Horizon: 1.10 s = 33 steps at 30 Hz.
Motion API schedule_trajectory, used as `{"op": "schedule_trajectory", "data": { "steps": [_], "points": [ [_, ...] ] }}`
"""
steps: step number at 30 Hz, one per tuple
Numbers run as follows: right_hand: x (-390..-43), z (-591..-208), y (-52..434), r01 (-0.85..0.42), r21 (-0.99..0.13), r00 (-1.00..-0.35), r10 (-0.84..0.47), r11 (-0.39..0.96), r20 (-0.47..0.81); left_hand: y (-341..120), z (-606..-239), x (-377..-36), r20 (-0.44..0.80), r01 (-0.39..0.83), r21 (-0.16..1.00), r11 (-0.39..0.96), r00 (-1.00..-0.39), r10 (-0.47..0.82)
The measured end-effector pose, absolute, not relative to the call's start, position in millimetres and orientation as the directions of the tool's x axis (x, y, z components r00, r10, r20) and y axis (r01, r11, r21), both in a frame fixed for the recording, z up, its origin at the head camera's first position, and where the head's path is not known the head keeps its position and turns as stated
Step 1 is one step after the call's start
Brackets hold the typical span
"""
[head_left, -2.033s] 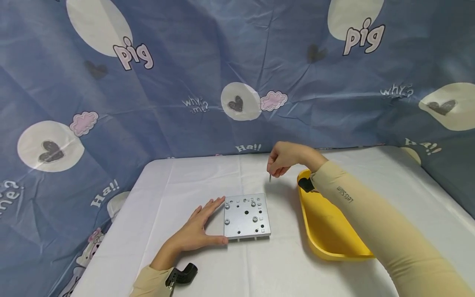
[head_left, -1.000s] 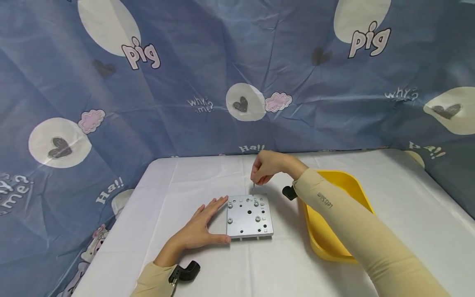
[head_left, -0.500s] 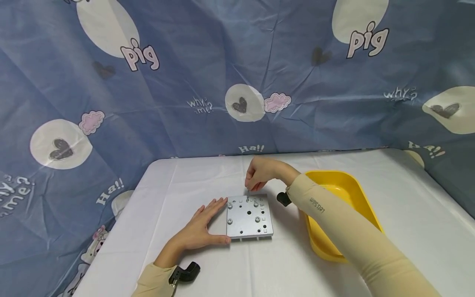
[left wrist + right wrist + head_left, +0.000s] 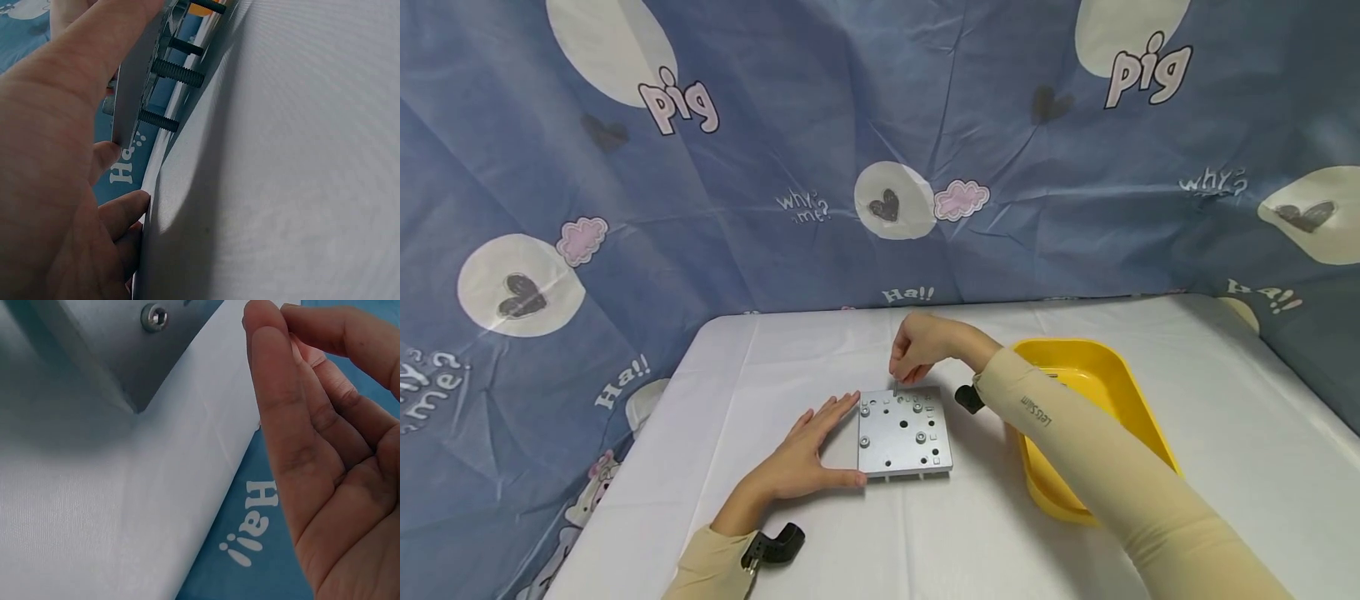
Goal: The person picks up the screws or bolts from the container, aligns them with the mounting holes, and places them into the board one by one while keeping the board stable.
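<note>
A square silver metal plate [image 4: 887,433] with holes and several socket-head screws [image 4: 921,437] lies on the table. In the left wrist view, threaded shanks [image 4: 178,73] stick out under it. My left hand [image 4: 797,462] spans its left side, fingers straight and spread, index fingertip at the far left corner and thumb at the near left one. Above the far edge, my right hand [image 4: 917,346] pinches a thin silvery pin [image 4: 895,388] between thumb and fingertips, pointing down. Its lower end overlaps the plate's far edge; the right wrist view hides the pin behind the fingers.
Right of the plate stands a yellow tray [image 4: 1037,492], partly covered by the right sleeve [image 4: 1090,450], with small metal pieces [image 4: 1055,377] at its far end. A white cloth [image 4: 752,375] covers the table. Behind hangs a blue printed curtain [image 4: 775,150].
My right hand has come leftward and down with the pin, from beside the tray to the plate's far edge, shifting slightly left along it lately. The left hand keeps its place on the plate.
</note>
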State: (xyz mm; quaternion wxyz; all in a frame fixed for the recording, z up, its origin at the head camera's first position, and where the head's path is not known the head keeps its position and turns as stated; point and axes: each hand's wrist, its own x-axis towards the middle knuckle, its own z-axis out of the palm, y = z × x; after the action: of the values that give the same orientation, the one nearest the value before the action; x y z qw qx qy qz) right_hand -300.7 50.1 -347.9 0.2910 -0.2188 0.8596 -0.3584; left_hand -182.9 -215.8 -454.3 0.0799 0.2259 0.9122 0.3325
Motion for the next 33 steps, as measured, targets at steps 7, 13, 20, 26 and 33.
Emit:
{"op": "schedule_trajectory", "data": {
  "steps": [7,13,20,26,33],
  "points": [
    [-296.8,-355.8,33.0,-0.206,-0.761,-0.698,-0.637,0.616,-0.327,-225.4,-457.5,-174.5,-0.012,0.33,0.639,0.695,-0.899,0.438],
    [-296.9,-355.3,29.5,-0.219,-0.757,-0.719,-0.626,0.615,-0.301,-224.4,-456.4,-177.7,-0.006,0.333,0.643,0.69,-0.899,0.439],
    [-295.5,-353.3,29.2,-0.238,-0.757,-0.723,-0.631,0.609,-0.28,-220.4,-453.1,-180.9,0.014,0.361,0.654,0.665,-0.884,0.467],
    [-292.8,-354.4,26.7,-0.259,-0.754,-0.722,-0.639,0.604,-0.264,-218.2,-453.9,-182.7,0.018,0.368,0.655,0.66,-0.881,0.473],
    [-290.5,-355.5,25.0,-0.264,-0.747,-0.722,-0.638,0.611,-0.267,-216.3,-455.5,-184.2,0.016,0.367,0.654,0.661,-0.881,0.473]
  ]
}}
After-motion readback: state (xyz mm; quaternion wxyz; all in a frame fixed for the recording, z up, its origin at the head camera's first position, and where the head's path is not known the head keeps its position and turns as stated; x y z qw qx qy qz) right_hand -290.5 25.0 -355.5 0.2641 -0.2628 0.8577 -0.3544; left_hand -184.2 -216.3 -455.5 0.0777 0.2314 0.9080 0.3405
